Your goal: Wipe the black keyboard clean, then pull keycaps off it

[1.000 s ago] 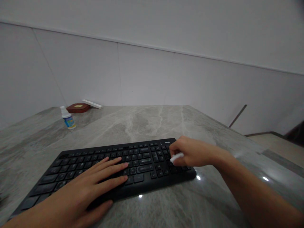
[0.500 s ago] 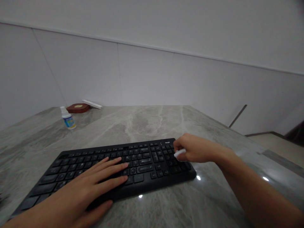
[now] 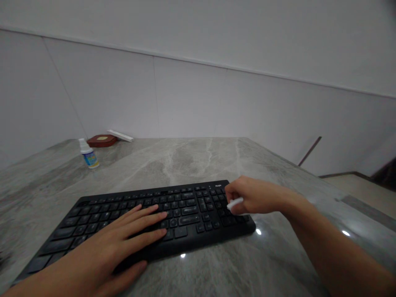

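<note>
A black keyboard (image 3: 188,210) with a number pad lies at a slant across the grey marbled table. My left hand (image 3: 123,239) rests flat over its left and middle keys, fingers stretched out and apart, the thumb by the front edge. Over the number pad, my right hand (image 3: 247,196) is closed, with the fingers curled down. Between its thumb and fingers pokes a small white piece (image 3: 235,203); most of it is hidden, so its kind is unclear. The keys beneath the right hand are partly covered.
A small white spray bottle (image 3: 89,156) with a blue and yellow label stands at the back left of the marbled table (image 3: 185,161). Behind it lie a reddish-brown box (image 3: 102,142) and a flat white bar-like thing (image 3: 120,135). A pale wall (image 3: 192,99) rises behind.
My right hand has shifted slightly down over the number pad, and the white piece with it. My left hand and the keyboard have stayed in place.
</note>
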`<state>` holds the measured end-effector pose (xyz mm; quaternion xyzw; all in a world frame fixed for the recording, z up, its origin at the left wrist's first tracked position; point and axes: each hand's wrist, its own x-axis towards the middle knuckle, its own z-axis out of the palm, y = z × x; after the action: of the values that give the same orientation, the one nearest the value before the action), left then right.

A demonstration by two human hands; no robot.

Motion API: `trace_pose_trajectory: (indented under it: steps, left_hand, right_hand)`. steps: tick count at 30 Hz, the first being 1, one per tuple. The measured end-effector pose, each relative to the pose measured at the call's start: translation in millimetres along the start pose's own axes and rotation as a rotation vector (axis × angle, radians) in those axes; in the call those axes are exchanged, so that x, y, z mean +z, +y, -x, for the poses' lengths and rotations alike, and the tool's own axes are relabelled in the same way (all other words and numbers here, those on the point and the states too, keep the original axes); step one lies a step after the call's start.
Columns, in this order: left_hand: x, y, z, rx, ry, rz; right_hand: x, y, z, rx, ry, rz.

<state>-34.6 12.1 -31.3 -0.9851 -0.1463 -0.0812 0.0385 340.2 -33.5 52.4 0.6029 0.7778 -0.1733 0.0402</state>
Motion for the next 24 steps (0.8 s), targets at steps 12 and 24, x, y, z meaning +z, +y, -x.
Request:
trace_pose_trajectory:
  steps: [12, 24]
  left_hand:
    - [-2.4, 1.4, -2.8, -0.002, 0.026, 0.025]
    - [0.6, -1.9, -0.3, 0.006, 0.027, -0.004]
  right_hand:
    - [0.4, 0.3, 1.4, 0.032, 0.01, 0.014]
    - [-6.9, 15.5, 4.4, 0.104, 0.098, 0.043]
